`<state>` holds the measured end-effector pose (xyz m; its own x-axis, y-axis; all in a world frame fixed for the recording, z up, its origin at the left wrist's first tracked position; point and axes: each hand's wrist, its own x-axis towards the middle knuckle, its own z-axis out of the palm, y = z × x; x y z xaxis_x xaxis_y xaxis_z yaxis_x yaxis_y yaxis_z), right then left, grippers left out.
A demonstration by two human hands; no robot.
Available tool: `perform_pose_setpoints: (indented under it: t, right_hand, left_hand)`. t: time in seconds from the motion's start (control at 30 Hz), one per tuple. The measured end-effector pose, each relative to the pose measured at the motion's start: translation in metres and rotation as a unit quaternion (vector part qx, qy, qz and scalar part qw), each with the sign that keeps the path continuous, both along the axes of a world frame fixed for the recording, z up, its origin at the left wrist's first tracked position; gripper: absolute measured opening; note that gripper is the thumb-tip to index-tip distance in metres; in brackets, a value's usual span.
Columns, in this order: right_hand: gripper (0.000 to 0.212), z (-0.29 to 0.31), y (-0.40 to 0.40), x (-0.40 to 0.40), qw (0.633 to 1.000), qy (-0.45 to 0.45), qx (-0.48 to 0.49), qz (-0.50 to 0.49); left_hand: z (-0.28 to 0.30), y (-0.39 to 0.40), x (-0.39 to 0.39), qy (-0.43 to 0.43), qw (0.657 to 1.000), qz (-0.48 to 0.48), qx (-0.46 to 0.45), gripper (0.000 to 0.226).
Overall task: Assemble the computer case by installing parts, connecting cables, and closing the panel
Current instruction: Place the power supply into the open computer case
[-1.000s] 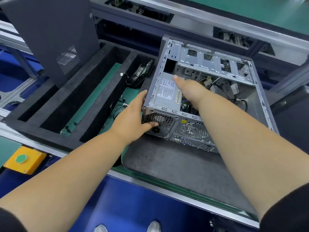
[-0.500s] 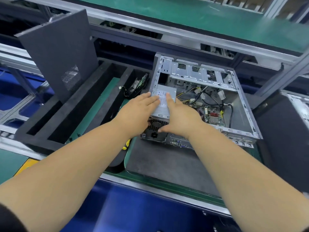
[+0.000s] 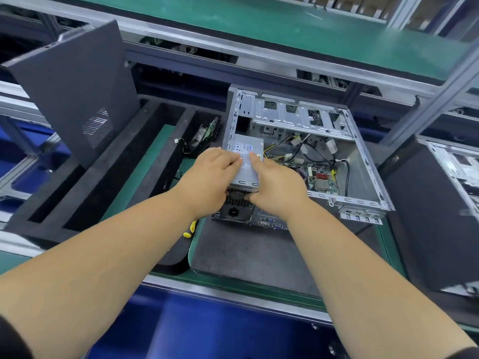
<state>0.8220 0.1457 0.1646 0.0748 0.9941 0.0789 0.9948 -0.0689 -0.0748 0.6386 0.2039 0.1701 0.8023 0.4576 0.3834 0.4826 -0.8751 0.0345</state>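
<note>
Covering power supply label: left hand, right hand.

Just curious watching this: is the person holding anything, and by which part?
Yes: both hands, left hand and right hand, grip the silver power supply at its near end, fingers on top and thumbs on its vented rear face.

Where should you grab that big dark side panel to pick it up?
Probably by its two long side edges, one hand on each. The side panel is a thin flat sheet standing tilted in the foam tray, so its face gives nothing to hold; come from above and lift it out of its slot.
</note>
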Motion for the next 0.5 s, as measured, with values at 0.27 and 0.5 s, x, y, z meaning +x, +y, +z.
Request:
perform_pose_setpoints:
  t: [0.27,0.5]
  right_hand:
    - [0.093,-0.003,-0.0032,0.0007,1.0,-0.012,0.019,0.007]
    - [0.094,-0.0022,-0.0065,-0.0011,1.0,-0.015,0.025,0.003]
  left_hand:
    - [0.002,0.0053,-0.0022,-0.013,1.0,-0.026,-0.002,0.067]
    - [0.0012,0.0062,-0.0031,-0.008,0.999,-0.028,-0.022,0.067]
